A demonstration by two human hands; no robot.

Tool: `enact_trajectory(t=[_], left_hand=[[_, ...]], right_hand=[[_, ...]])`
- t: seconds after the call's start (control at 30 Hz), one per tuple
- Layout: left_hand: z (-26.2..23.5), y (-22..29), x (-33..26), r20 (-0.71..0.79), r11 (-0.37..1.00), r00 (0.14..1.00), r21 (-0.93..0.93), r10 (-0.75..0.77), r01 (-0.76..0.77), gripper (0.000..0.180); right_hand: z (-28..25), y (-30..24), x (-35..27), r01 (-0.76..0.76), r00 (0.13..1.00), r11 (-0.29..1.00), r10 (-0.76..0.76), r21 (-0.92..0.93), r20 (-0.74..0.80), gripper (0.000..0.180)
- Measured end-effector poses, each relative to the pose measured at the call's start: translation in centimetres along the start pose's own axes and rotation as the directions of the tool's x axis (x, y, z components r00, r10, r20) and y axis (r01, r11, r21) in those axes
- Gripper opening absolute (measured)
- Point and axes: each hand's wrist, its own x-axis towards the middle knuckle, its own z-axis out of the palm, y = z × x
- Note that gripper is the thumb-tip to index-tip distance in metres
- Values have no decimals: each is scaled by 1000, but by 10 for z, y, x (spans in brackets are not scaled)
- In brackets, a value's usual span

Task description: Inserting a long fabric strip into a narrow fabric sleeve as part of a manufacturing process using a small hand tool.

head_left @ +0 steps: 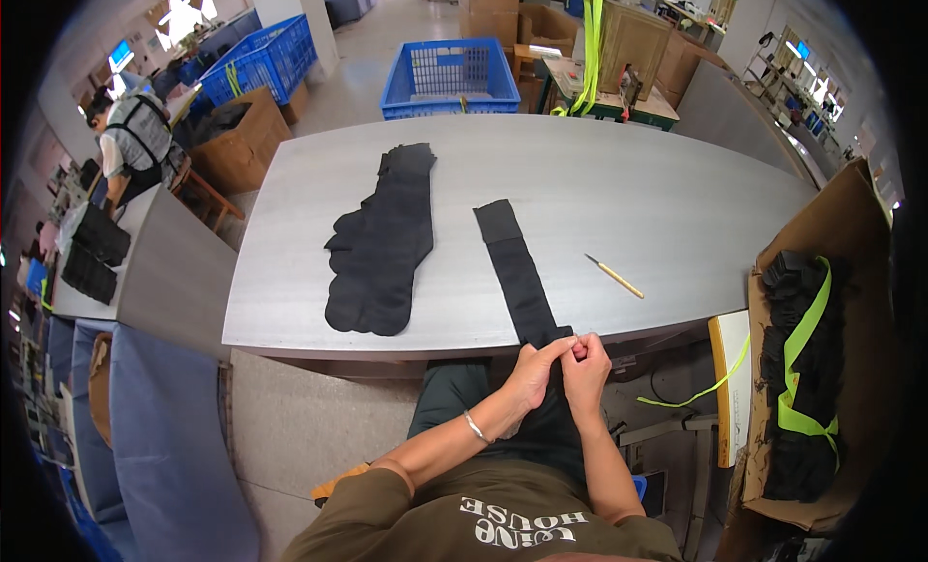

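Observation:
A long black fabric strip (pixel 519 282) lies on the grey table, and its near end runs over the front edge toward my lap. Just past that edge, my left hand (pixel 535 371) is closed on the strip with thumb and fingers pinched. Right beside it, my right hand (pixel 585 369) has its fingertips pressed together at the strip's edge; anything small between them is hidden. To the right of the strip lies a thin tool with a wooden handle and dark tip (pixel 616 277). Several black fabric pieces with scalloped edges (pixel 377 253) are stacked at the left.
An open cardboard box (pixel 822 233) with black pieces and a neon yellow strap (pixel 804 354) stands at the right. Beyond the far table edge is a blue plastic crate (pixel 449 108). At the left, a person (pixel 140 137) sits near another table. Blue cloth (pixel 179 436) hangs at the lower left.

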Motion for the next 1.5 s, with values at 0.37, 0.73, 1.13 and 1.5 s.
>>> enact_trajectory(t=[0.37,0.73,1.13,1.5], left_hand=[[-12,-8,34,-45,998,997,-32,-60,59,29],[-12,-8,54,-188,994,976,7,107,-107,39],[-10,3,33,154,940,986,-323,-65,112,36],[-12,-3,41,49,925,991,-358,-122,132,35]], right_hand=[[17,14,34,19,996,977,-1,-211,84,21],[31,12,45,-89,996,983,92,-162,13,23],[6,20,30,-105,984,982,79,160,161,27],[-33,-9,-26,294,942,917,-231,-271,241,60]])
